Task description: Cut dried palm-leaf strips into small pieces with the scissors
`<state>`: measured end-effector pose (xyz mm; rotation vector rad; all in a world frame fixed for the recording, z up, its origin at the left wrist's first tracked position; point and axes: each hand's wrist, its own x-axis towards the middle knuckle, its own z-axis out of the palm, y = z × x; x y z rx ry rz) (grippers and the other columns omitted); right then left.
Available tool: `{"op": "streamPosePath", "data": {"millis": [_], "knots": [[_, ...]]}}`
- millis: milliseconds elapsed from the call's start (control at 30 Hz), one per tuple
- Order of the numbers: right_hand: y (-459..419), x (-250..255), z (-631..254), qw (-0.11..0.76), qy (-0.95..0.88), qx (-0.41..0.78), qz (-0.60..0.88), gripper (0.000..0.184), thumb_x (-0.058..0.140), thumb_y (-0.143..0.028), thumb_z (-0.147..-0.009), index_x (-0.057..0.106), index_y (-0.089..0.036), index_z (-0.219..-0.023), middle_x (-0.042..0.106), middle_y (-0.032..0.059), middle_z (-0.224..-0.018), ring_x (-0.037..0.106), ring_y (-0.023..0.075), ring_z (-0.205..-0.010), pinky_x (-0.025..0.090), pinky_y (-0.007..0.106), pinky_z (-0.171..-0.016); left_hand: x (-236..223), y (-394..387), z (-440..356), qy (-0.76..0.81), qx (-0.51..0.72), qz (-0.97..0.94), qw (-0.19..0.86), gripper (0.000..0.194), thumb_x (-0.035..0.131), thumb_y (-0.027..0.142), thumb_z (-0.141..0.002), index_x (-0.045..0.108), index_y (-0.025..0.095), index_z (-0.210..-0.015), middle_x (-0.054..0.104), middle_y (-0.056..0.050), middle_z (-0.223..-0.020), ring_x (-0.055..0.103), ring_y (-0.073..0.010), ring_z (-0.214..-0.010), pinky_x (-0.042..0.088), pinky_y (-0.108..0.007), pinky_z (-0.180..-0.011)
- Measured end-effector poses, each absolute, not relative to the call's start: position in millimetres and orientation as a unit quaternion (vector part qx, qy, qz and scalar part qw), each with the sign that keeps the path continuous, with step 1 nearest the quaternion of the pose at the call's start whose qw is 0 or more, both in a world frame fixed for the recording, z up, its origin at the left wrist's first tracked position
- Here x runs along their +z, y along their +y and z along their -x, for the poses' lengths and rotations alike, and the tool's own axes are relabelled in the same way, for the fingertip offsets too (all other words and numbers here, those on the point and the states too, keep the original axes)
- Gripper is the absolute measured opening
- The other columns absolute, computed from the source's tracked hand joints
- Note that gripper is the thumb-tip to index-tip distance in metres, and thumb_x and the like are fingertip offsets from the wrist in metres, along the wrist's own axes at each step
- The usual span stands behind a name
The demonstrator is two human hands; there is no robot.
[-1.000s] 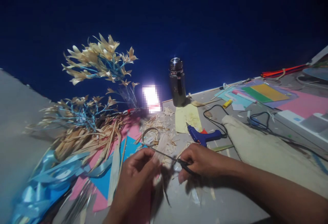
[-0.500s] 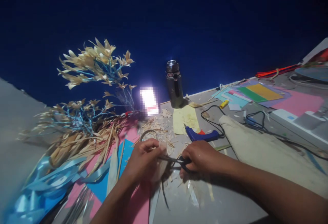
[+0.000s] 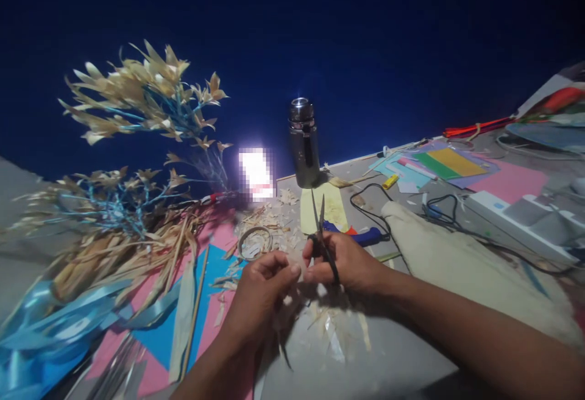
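My right hand point(image 3: 345, 263) is closed round the handles of dark scissors point(image 3: 322, 235). Their blades point up and away from me, slightly apart. Just to the left, my left hand point(image 3: 269, 281) has thumb and fingers pinched on a thin pale piece point(image 3: 295, 261), blurred and mostly hidden, perhaps dried husk. The fingertips of both hands are close together over the table. Beyond my left hand lies a ring-shaped roll point(image 3: 256, 242) among pale scraps point(image 3: 281, 214). A blue glue gun point(image 3: 368, 236) lies behind my right hand, partly covered by it.
A dark flask point(image 3: 304, 150) stands at the back near a bright, pixelated light. Left are husk flowers on blue stems point(image 3: 150, 95), dried husks point(image 3: 150, 266), blue ribbon point(image 3: 68, 321) and coloured paper point(image 3: 159, 333). Right are pale cloth point(image 3: 439, 260), a black cord point(image 3: 365, 189) and a power strip point(image 3: 503, 223).
The scissors have swung from pointing left at the left hand's piece to pointing upward. My hands have come closer together. The whole view has shifted, with the flowers now farther left.
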<state>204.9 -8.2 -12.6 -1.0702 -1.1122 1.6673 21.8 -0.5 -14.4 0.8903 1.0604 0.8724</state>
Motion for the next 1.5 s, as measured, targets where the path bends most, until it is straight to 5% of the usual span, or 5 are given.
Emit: {"op": "streamPosePath", "data": {"millis": [400,800,1000,1300,1500], "knots": [[-8.4,-16.3,-205.6,0.414,-0.496,0.628,0.434,0.032,0.083,-0.023,-0.061,0.063,-0.015,-0.085,0.060,-0.0012,-0.077,0.051,0.0103,-0.064,0.041,0.023,-0.060,-19.4,-4.0,-24.0,0.432,0.384,-0.380,0.722,0.030,0.092,0.024,-0.054,0.064,0.014,-0.059,0.064,0.001,-0.053,0.052,-0.0078,-0.047,0.039,-0.019,-0.049],[-11.1,-15.8,-197.9,0.409,-0.511,0.611,0.445,0.029,0.081,-0.023,-0.060,0.058,-0.016,-0.077,0.054,-0.0051,-0.065,0.044,0.0086,-0.057,0.035,0.021,-0.052,-32.4,-11.6,-22.9,0.485,0.366,-0.455,0.651,0.021,0.083,0.029,-0.070,0.067,0.015,-0.066,0.065,-0.002,-0.063,0.057,-0.0136,-0.059,0.044,-0.026,-0.060],[-7.5,-20.1,-200.0,0.415,-0.511,0.575,0.485,0.016,0.066,-0.011,-0.061,0.060,-0.016,-0.075,0.054,-0.0049,-0.064,0.045,0.0087,-0.057,0.033,0.020,-0.052,-13.9,-7.6,-14.0,0.351,0.337,-0.547,0.681,0.022,0.083,0.027,-0.068,0.067,0.015,-0.060,0.064,-0.003,-0.066,0.056,-0.0147,-0.063,0.044,-0.027,-0.060],[-6.0,-15.1,-198.1,0.482,-0.375,0.639,0.468,0.024,0.078,-0.021,-0.058,0.062,-0.016,-0.076,0.056,-0.0045,-0.060,0.047,0.0087,-0.052,0.034,0.021,-0.050,-18.3,3.2,-17.5,0.535,0.401,-0.473,0.574,0.031,0.083,0.024,-0.065,0.070,0.020,-0.093,0.067,0.000,-0.075,0.058,-0.0119,-0.058,0.043,-0.022,-0.053],[-10.8,-28.0,-188.6,0.508,-0.344,0.652,0.446,0.033,0.083,-0.022,-0.055,0.061,-0.016,-0.079,0.061,-0.0036,-0.065,0.054,0.0103,-0.057,0.041,0.022,-0.055,-22.0,-10.8,-26.5,0.513,0.370,-0.530,0.564,0.020,0.079,0.031,-0.071,0.064,0.018,-0.073,0.064,0.000,-0.064,0.056,-0.0134,-0.057,0.041,-0.023,-0.052]]}}
